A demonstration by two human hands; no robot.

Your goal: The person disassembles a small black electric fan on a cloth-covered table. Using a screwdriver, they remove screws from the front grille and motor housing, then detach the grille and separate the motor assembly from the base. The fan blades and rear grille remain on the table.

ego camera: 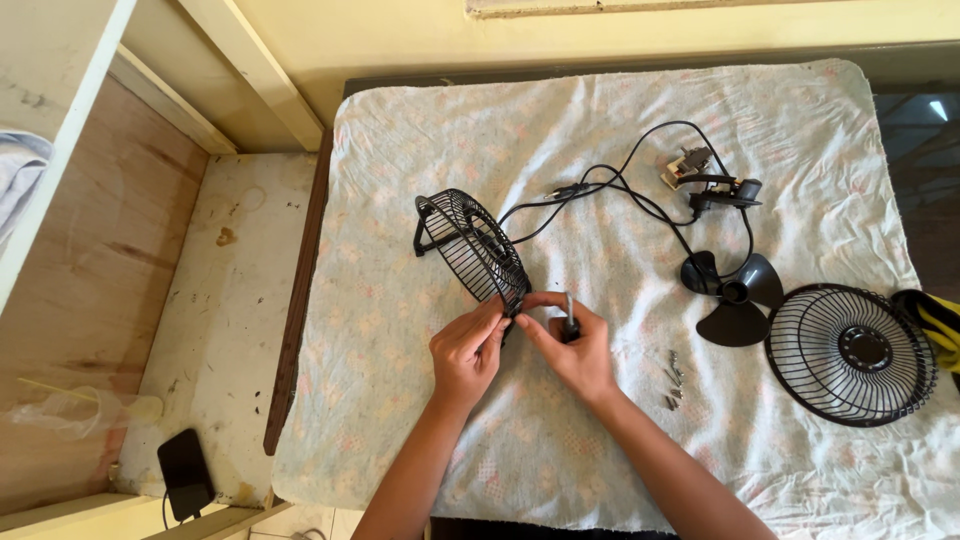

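Observation:
A black wire fan guard [468,243] stands on its edge on the pale cloth [600,120]. My left hand [466,350] pinches its lower rim with the fingertips. My right hand [572,348] is right beside it, closed around a small dark screwdriver [570,318] whose tip points up toward the guard's rim. A black cable [620,190] runs from the guard to a small switch and plug part [715,180] at the back.
A black fan blade [735,298] and a second round wire guard [850,352] lie to the right. Several small screws [673,378] rest near my right wrist. A yellow-and-black object [938,322] sits at the right edge. On the floor to the left lies a black phone [185,472].

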